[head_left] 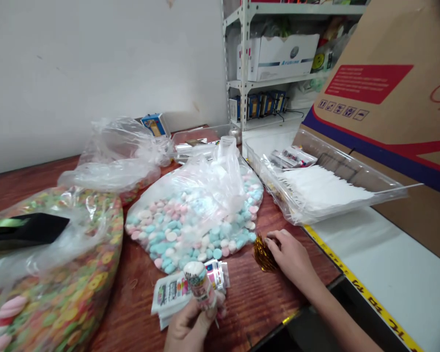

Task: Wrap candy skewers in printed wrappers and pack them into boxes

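Note:
My left hand (188, 325) is closed round a small filled packet (201, 284) with a printed label, held upright near the table's front edge. Beneath it lies a stack of flat printed packets (172, 292). My right hand (291, 256) rests on the wooden table (256, 303), fingers pinched on a bundle of gold twist ties (263, 254). Just beyond both hands sits a clear plastic bag of pastel pink, blue and white candies (190, 230).
A large bag of multicoloured ring candies (69, 274) fills the left, with a black scoop (25, 229) on it. A clear tray (352, 166) holding white sheets sits at the right, beside a big cardboard box (396, 98). Metal shelves (245, 63) stand behind.

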The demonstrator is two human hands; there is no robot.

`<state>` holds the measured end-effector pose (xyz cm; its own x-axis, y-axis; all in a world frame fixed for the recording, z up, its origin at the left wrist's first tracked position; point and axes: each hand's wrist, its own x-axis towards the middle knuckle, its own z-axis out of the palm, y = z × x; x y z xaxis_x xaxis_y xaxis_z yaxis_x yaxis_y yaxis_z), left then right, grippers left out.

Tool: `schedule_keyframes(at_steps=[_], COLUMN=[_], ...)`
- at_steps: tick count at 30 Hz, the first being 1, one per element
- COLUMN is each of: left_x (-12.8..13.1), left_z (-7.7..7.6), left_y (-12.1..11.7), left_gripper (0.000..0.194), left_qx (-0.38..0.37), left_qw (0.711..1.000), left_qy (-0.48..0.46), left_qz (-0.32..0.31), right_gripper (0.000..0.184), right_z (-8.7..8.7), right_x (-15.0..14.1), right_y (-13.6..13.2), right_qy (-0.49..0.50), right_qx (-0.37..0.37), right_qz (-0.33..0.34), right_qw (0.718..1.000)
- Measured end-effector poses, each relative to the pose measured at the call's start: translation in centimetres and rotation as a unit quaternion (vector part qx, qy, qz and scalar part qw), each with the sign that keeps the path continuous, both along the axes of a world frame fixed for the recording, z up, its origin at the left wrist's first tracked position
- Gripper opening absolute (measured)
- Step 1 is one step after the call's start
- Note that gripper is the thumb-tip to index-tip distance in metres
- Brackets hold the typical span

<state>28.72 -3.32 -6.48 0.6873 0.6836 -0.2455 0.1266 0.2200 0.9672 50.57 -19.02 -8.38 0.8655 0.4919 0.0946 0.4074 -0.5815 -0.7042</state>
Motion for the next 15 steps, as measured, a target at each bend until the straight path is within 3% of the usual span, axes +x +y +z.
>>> schedule_keyframes(at_steps=[5,9,15], left_x=[0.2,0.9,1.3], left_z=[0.2,1.1,1.3], left_y=[-0.1,-0.4,-0.2], left_gripper=[0.034,0.031,0.031], left_qx=[-0.026,-0.079,-0.14], left_qw=[0.999,0.996,0.99], left_qy=[0.021,0.005,-0.01], left_qz=[0.015,0.049,0.027], right_gripper=[0.018,0.016,0.015], right_z=[0.2,0.9,1.1], right_x=[0.9,1.0,0.2], right_y=[0.6,0.0,-1.1], right_qy=[-0.006,-0.011,-0.023], right_qx=[0.015,0.083,0.171], right_qz=[0.015,0.014,-0.034], right_qw=[1.0,0.996,0.984])
